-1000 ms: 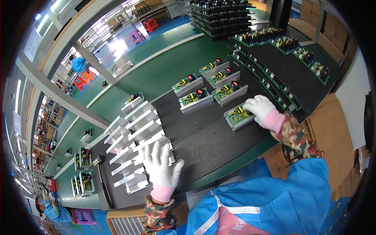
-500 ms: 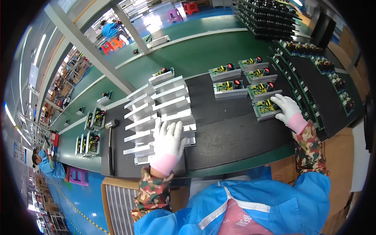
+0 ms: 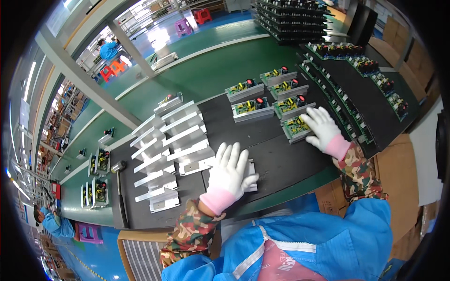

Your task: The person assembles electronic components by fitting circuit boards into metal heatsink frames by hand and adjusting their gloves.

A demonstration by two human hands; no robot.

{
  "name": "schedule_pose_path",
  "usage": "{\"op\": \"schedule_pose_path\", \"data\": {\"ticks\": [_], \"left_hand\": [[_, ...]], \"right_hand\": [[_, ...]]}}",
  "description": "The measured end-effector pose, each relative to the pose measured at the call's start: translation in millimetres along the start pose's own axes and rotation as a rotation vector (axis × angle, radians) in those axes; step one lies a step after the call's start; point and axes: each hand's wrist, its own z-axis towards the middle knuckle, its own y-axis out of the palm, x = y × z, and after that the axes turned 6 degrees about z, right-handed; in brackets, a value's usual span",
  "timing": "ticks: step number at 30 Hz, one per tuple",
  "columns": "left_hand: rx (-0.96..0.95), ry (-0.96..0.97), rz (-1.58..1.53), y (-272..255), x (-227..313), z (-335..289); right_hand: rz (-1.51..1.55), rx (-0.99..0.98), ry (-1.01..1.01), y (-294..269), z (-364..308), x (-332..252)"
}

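Observation:
My left hand (image 3: 227, 178), in a white glove with a pink cuff, lies palm down with its fingers stretched out over a silver aluminium heat sink (image 3: 251, 177). Most of that heat sink is hidden under the hand. To its left stand two columns of similar L-shaped heat sinks (image 3: 185, 129). My right hand (image 3: 324, 132), gloved alike, rests at the right end of a green circuit board on a heat sink (image 3: 295, 129), fingers extended and thumb apart. This board is the nearest of several such assemblies (image 3: 253, 108) with yellow and red parts.
A hammer (image 3: 121, 192) lies at the mat's left edge. Further left are more board assemblies (image 3: 96, 192). Black trays of circuit boards (image 3: 337, 96) lie on the right, with a tall tray stack (image 3: 293, 21) behind. A grey post (image 3: 89, 79) rises at the far left.
My left hand has shifted right, away from the heat sink columns, with one heat sink now under it. My right hand stays at the same board. The view has shifted a little.

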Motion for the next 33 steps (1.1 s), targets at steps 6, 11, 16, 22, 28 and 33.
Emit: {"op": "schedule_pose_path", "data": {"ticks": [6, 11, 16, 22, 28, 33], "left_hand": [[-0.105, -0.123, 0.066, 17, -1, -29], [-0.120, -0.159, 0.029, 26, -1, -34], [-0.094, -0.177, -0.004, 25, 0, -32], [-0.073, -0.131, -0.067, 22, 7, -31], [-0.067, -0.088, -0.021, 29, 25, -26], [-0.050, -0.080, -0.049, 30, 22, -21]], "right_hand": [[0.032, 0.147, -0.132, 20, 3, -4], [0.017, 0.171, -0.136, 36, 27, 15], [-0.001, 0.226, -0.196, 53, 86, 43], [0.070, 0.032, -0.118, 15, 91, 18], [0.016, 0.328, -0.315, -75, 61, 11], [-0.576, 0.454, 0.414, -147, 34, 149]]}}
